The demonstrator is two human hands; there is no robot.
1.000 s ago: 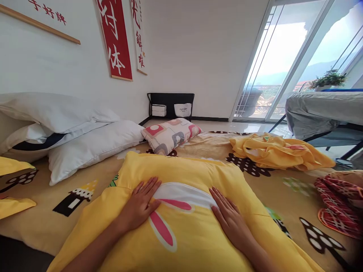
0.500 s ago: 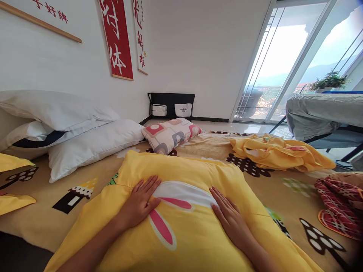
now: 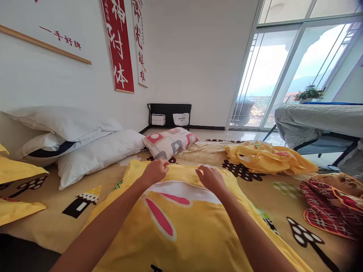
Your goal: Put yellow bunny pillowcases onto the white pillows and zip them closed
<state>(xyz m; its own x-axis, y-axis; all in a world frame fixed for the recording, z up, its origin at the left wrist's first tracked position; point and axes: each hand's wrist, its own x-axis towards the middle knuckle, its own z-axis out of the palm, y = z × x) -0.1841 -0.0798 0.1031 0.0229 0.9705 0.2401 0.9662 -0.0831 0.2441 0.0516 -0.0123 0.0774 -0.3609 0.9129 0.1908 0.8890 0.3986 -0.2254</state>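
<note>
Both hands are now sitting further up the yellow pillow (image 3: 181,230) than a second ago: then they were lying flat with fingers spread on its middle, now both arms are stretching out to its far edge. Left hand (image 3: 155,170) is curling its fingers over the far top edge, looking like it is pinching the cover there. Right hand (image 3: 210,177) is resting knuckles-up just beside the same edge, fingers bent down; cannot tell whether it is gripping fabric or only pressing. Camera is also tilting up a bit, showing more wall and window than before.

The yellow pillow is lying flat on the bed (image 3: 56,223), closest to the viewer, filling the lower middle of the view. Its cover is showing a white patch with pink rabbit-ear shapes and looking plump and fairly smooth.

Bed sheet is tan with cartoon mushroom and house prints. Just beyond the hands a patterned pillow (image 3: 168,141) in pink, grey and cream is lying, near the far edge of the yellow one. To the left white pillows (image 3: 93,147) are stacking against the wall. To the right a crumpled yellow cloth (image 3: 263,158) is lying on the bed, well apart from the hands, and a red checked cloth (image 3: 326,207) is sitting at the right edge.

Further back, red banners (image 3: 117,45) are hanging on the wall.
</note>
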